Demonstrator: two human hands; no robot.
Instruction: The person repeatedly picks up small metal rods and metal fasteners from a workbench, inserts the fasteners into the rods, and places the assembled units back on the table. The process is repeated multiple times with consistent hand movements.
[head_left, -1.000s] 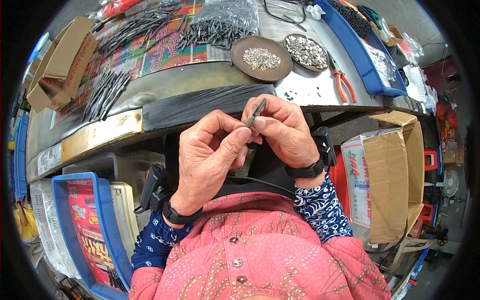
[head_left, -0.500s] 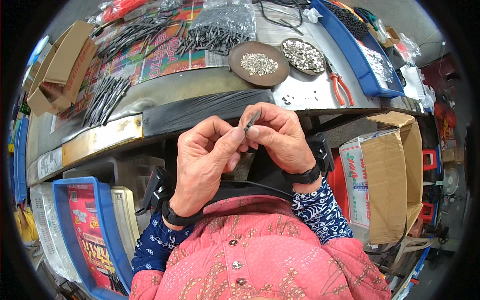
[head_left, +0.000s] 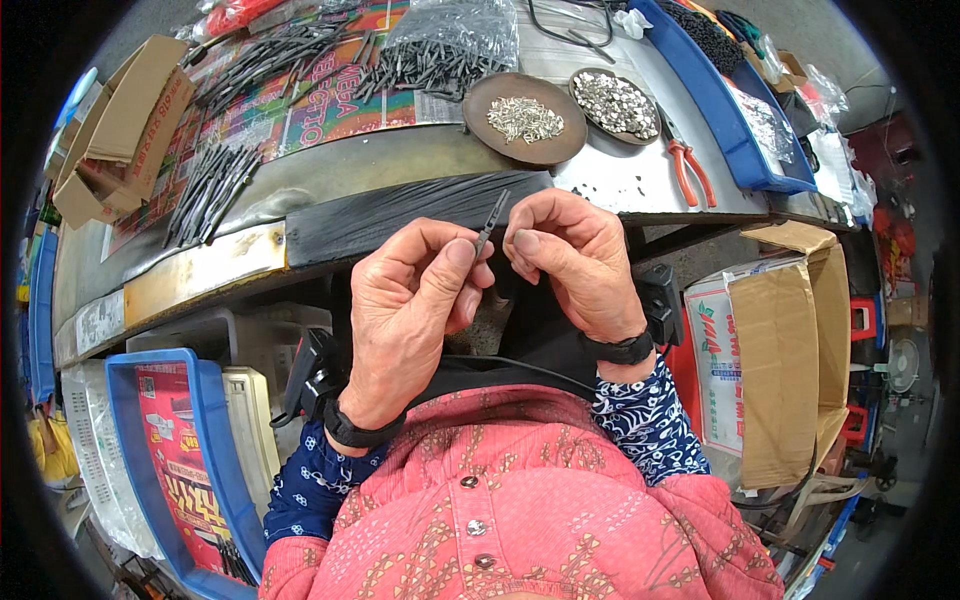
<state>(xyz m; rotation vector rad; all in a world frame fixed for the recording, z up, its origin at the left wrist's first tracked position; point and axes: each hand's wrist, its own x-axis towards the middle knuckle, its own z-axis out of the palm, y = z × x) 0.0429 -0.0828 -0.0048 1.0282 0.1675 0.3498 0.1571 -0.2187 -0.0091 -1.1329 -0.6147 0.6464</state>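
Between the thumb and fingers of my left hand [head_left: 405,300] is a slim dark rod-like piece [head_left: 492,220], its narrow tip pointing up and away from me. Just to the right, my right hand [head_left: 585,265] is apart from the piece. Its thumb and fingertips are pressed together; whether something tiny is in them cannot be made out. Both hands hover before the bench's black-wrapped front edge [head_left: 375,220]. Beyond them, a round brown plate [head_left: 481,125] bears small metal pins [head_left: 525,119]. Beside it, a smaller dish holds flat silvery bits [head_left: 614,105].
Red-handled pliers [head_left: 690,172] lie right of the dishes, near a blue tray [head_left: 715,110]. Bundled dark rods [head_left: 212,190] and a cardboard box [head_left: 130,130] are at the left. More rods lie under clear plastic [head_left: 455,40]. An open carton [head_left: 775,365] stands lower right, a blue crate [head_left: 215,440] lower left.
My right hand has come away from the dark piece and shifted right. The piece stays in my left hand, now showing more of its length.
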